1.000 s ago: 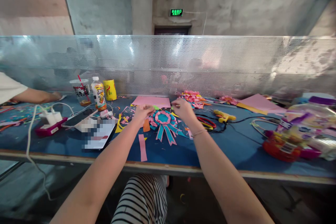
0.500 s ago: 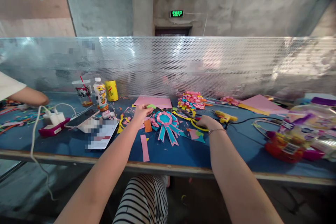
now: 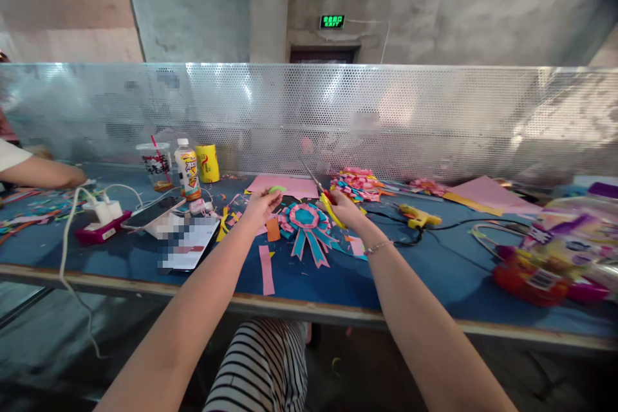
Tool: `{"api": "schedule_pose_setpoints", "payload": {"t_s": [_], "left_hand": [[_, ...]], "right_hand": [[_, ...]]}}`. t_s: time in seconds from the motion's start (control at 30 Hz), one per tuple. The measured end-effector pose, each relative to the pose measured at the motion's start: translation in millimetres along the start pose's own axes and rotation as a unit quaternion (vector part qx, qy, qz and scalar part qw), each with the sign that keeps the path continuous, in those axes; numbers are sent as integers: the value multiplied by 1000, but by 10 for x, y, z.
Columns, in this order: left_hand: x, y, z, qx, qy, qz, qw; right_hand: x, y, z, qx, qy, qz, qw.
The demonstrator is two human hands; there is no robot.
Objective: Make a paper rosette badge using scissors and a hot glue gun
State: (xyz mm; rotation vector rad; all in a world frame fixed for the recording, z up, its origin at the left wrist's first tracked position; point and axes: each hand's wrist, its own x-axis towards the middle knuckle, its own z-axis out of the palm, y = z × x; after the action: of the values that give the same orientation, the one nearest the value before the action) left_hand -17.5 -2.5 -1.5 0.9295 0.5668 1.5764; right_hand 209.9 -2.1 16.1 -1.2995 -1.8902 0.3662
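Pinched in the fingers of my left hand (image 3: 261,205) is a small piece of green paper (image 3: 277,189). My right hand (image 3: 346,211) grips yellow-handled scissors (image 3: 329,208), held above the table with the blades pointing up and to the left. Between and just below my hands lies a pink and blue paper rosette (image 3: 306,225) with forked tails. Around it are an orange paper scrap (image 3: 273,229) and a pink paper strip (image 3: 266,269). A pink paper sheet (image 3: 290,185) lies behind my left hand.
A yellow glue gun (image 3: 418,216) with a black cord lies to the right, near plastic packages (image 3: 545,257). On the left stand a bottle (image 3: 187,170), a cup (image 3: 157,164), a power strip (image 3: 103,230) and a phone. A co-worker's arm (image 3: 46,172) rests at far left.
My right hand has lifted the scissors off the table and brought them leftward, toward my left hand. The left hand keeps its hold on the green paper.
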Motion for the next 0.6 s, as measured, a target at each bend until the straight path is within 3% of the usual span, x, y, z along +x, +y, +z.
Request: {"api": "schedule_pose_setpoints", "payload": {"t_s": [0.2, 0.6], "left_hand": [[-25, 3, 47, 12, -27, 34, 999], [-115, 47, 193, 40, -38, 51, 997]], "right_hand": [[-186, -263, 83, 19, -108, -60, 992], [-217, -328, 100, 35, -156, -69, 985]]}}
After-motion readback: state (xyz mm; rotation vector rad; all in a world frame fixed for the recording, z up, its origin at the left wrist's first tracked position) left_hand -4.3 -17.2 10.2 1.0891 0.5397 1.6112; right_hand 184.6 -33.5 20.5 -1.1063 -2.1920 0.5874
